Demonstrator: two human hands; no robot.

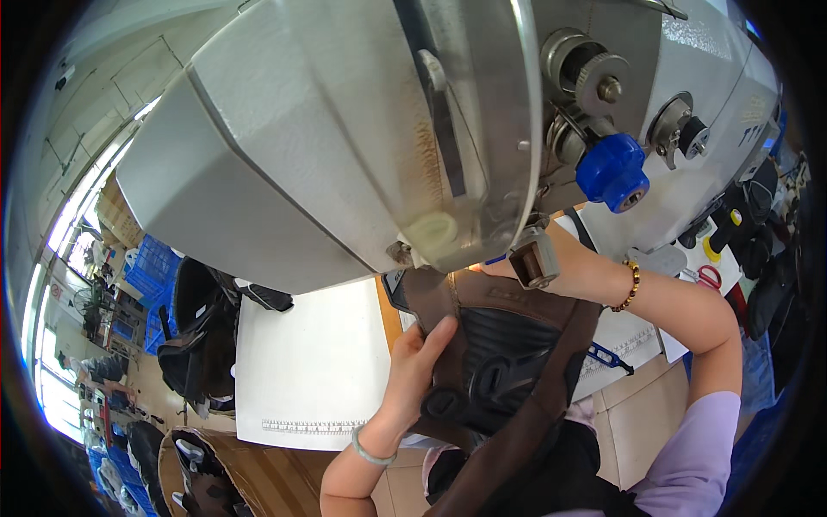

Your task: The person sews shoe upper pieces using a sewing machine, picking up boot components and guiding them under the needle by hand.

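A brown leather-like workpiece [448, 293] with a black ribbed, moulded panel [508, 345] lies under the head of a grey sewing machine [319, 129]. Its lower part hangs down toward my lap. My left hand [412, 370] grips its left edge, the thumb pointing up along the top face and the other fingers partly hidden. A seam line runs up the brown part, just beyond that thumb. My right hand [568, 263] reaches in from the right to the workpiece's far side. Machine parts hide most of its fingers, so its grip does not show.
The white machine table [310, 362] carries a ruler strip [314, 426] along its front edge. A blue tension knob [612, 172] juts from the machine. Black bags [202, 336] and a cardboard box [250, 474] stand at left. Red-handled scissors [709, 277] lie at right.
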